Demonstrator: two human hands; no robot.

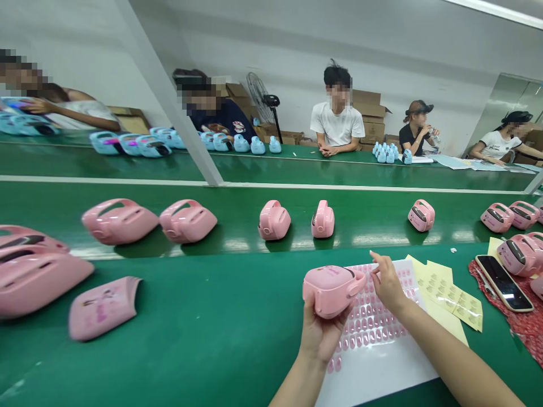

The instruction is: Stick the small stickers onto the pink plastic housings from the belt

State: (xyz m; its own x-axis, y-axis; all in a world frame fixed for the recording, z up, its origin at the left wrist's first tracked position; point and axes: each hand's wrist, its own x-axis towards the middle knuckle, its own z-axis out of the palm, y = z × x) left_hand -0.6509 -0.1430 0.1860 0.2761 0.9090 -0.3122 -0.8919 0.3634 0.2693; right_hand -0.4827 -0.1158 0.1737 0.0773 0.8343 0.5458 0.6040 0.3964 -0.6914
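Note:
My left hand (320, 333) is closed around the lower side of a glossy pink plastic device with a loop handle (328, 288), holding it up over the table. Its top panel carries a printed picture, and its handle points right. Close to the handle, my right hand (388, 282) has its thumb and a finger drawn together while another finger points up; whatever is between the fingertips is too small to make out. Below both hands lies a white sheet (382, 367) with rows of small pink oval stickers (367, 339).
More pink devices (275, 220) stand along the green belt ahead. A loose printed pink panel (104, 310) lies left. Yellow label sheets (445, 291) and a phone (504, 282) on red bubble wrap (526, 333) lie right. Co-workers sit across, near blue devices (258, 145).

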